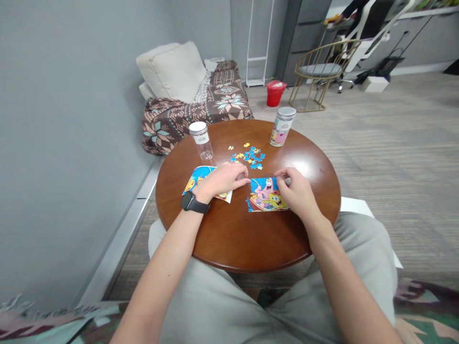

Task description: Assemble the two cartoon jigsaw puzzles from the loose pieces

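Observation:
A partly joined cartoon puzzle (267,196) lies on the round brown table (229,239) in front of me. My right hand (294,191) rests on its right side, fingers bent at the upper edge; whether a piece is between them is too small to tell. My left hand (229,179) is over a printed picture sheet (196,177) and covers part of it. Its thumb and forefinger are apart near the puzzle's upper left corner, with nothing visible between them. Beyond both hands lie several loose blue and yellow pieces (251,156).
A clear jar with a white lid (201,139) stands at the table's back left, and a jar with a cartoon label (282,126) at the back right. Behind are a covered couch (225,98), a red bin (275,93), a wire chair (321,70) and a person's arm (347,10).

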`<state>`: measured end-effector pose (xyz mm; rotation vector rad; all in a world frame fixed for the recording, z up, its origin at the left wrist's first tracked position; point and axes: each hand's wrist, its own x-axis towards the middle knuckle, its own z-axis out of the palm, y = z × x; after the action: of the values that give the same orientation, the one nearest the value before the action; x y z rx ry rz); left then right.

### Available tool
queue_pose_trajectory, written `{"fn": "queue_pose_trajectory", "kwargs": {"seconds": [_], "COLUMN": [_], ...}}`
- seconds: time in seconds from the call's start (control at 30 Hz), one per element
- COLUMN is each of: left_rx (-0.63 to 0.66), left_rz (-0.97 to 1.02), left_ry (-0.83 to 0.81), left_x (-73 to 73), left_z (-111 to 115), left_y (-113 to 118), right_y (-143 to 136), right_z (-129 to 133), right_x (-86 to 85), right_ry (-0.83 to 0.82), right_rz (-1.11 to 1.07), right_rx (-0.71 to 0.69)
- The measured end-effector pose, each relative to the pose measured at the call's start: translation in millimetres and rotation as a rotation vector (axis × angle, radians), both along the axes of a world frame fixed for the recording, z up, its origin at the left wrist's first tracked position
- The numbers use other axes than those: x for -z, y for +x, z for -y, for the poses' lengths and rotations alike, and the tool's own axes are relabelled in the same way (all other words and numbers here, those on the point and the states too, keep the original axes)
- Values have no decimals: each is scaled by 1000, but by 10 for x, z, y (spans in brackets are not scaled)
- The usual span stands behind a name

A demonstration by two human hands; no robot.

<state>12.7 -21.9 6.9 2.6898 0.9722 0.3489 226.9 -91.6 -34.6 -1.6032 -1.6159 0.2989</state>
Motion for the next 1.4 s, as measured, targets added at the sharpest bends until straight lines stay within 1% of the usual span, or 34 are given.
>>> {"fn": "queue_pose_trajectory", "kwargs": {"seconds": [0.03, 0.1, 0.17, 0.23, 0.3, 0.43, 0.57, 0.67, 0.73, 0.83, 0.9, 1.07, 1.2, 1.4], "left_rx": [15, 43, 70, 69, 20, -144, -167, -184, -196, -233, -262, -257, -264, -219], "left_rz": [-23, -58, -91, -107, -110, -112, -112, -109, -93, -85, -84, -79, -92, -87], "left_ry": [-11, -28, -35, -25, 7, 91, 71, 19, -49, -142, -160, -149, -124, -135], "left_x": [16, 37, 45, 41, 27, -23, -58, -37, -8, 36, 58, 100, 123, 127], "left_z": [-9, -13, -6, 0, -4, -45, -101, -148, -182, -224, -240, -254, -249, -239], "left_y": [-6, -4, 6, 6, -21, -168, -381, -500, -538, -541, -521, -454, -407, -394], "right_y": [10, 21, 22, 21, 20, 14, 2, -2, -4, -12, -17, -23, -21, -27], "right_z": [-8, -15, -13, -11, -11, -12, -4, 2, 4, 8, 9, 8, 10, 17], "right_x": [29, 70, 85, 83, 77, 77, 79, 77, 77, 76, 76, 76, 69, 44], "right_ry": [-9, -29, -41, -58, -80, -80, -104, -139, -149, -137, -126, -110, -131, -133], "right_rz": [-15, -40, -63, -89, -113, -146, -145, -118, -103, -72, -52, -43, -31, -11], "right_rx": [15, 0, -24, -31, -34, -46, -46, -55, -64, -64, -58, -69, -75, -79]}}
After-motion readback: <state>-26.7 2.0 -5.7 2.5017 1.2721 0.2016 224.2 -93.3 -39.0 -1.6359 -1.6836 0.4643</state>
